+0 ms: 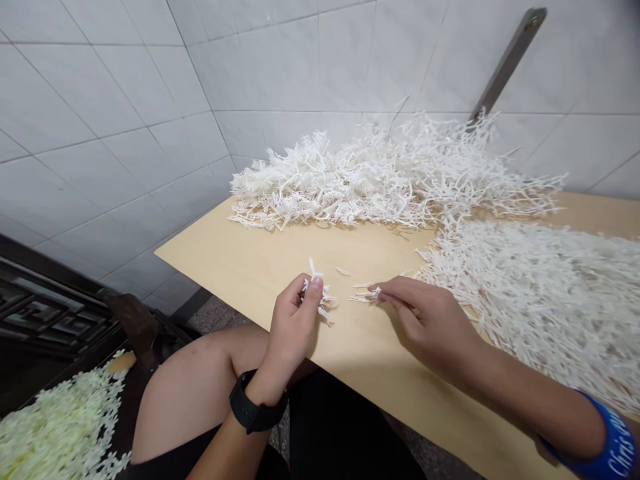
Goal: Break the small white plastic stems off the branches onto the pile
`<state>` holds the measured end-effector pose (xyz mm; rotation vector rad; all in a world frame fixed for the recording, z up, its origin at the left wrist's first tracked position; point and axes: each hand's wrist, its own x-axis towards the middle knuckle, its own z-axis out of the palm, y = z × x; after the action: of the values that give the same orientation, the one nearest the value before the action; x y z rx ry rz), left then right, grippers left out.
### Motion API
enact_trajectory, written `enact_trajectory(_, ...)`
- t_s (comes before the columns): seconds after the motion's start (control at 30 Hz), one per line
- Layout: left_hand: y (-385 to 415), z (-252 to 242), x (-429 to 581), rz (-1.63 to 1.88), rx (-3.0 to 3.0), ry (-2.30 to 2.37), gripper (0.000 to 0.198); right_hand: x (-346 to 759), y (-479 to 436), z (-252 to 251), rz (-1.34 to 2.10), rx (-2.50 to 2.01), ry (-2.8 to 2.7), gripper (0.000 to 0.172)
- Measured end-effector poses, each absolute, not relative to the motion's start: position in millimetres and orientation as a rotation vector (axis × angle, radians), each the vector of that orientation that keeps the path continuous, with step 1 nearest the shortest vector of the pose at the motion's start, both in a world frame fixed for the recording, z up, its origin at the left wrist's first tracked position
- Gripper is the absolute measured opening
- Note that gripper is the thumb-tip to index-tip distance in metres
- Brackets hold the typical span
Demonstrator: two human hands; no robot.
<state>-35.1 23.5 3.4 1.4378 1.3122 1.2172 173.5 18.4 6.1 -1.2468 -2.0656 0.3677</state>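
Head view: over the near middle of the table [225, 257], the left hand [293, 330] pinches a white sprig [320, 300] and the right hand's [425, 320] fingertips [387, 288] close on a second sprig [365, 295], where a loose pinch could drop pieces toward the right pile [530, 313].

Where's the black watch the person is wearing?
In the head view, the watch sits on the left wrist, just below the left hand and beside the bare knee.
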Motion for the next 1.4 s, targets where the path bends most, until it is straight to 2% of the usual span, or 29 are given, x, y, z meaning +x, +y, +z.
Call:
enact_trajectory(0.1, 23.7, 3.7, -35.9, 1.199, 1.443, 1.298, 0.038, 177.4, 21.9, 5.7, 0.268, -1.381, -2.024, 0.019)
enact_trajectory(0.27, 21.9, 6.0, -35.1, 1.164, 1.431, 1.263, 0.036, 176.6, 19.5, 14.0, 0.091, -1.389, -1.993, 0.026)
enact_trajectory(0.37, 19.9, 7.6, -34.2, 1.119, 1.415, 1.195, 0.032, 166.2, 12.6, 19.8, 0.276, -1.276, -2.016, 0.016)
enact_trajectory(0.53, 14.7, 9.5, -32.5, 1.048, 1.47, 1.061, 0.031, 142.2, 8.1, 17.5, 0.786, -1.148, -2.151, 0.017)
enact_trajectory(0.67, 12.5, 9.8, -29.7, 1.063, 1.536, 1.143, 0.032, 136.6, 6.9, 14.6, 0.879, -1.117, -2.163, 0.034)
enact_trajectory(0.93, 21.6, 6.4, -30.7, 1.312, 1.372, 1.387, 0.036, 145.7, -9.8, 29.2, 0.792, -0.915, -2.232, 0.035)
enact_trajectory(1.17, 20.9, 5.0, -35.3, 1.239, 1.381, 1.306, 0.038, 172.5, 20.4, 22.9, 0.31, -1.591, -2.188, 0.052)
enact_trajectory(1.27, 19.8, 6.1, -34.9, 1.2, 1.351, 1.24, 0.034, 170.0, 20.5, 25.4, 0.335, -1.547, -2.192, 0.044)
enact_trajectory(1.4, 18.2, 9.8, -33.9, 1.064, 1.36, 1.071, 0.025, 153.4, 13.8, 23.6, 0.708, -1.27, -2.245, 0.026)
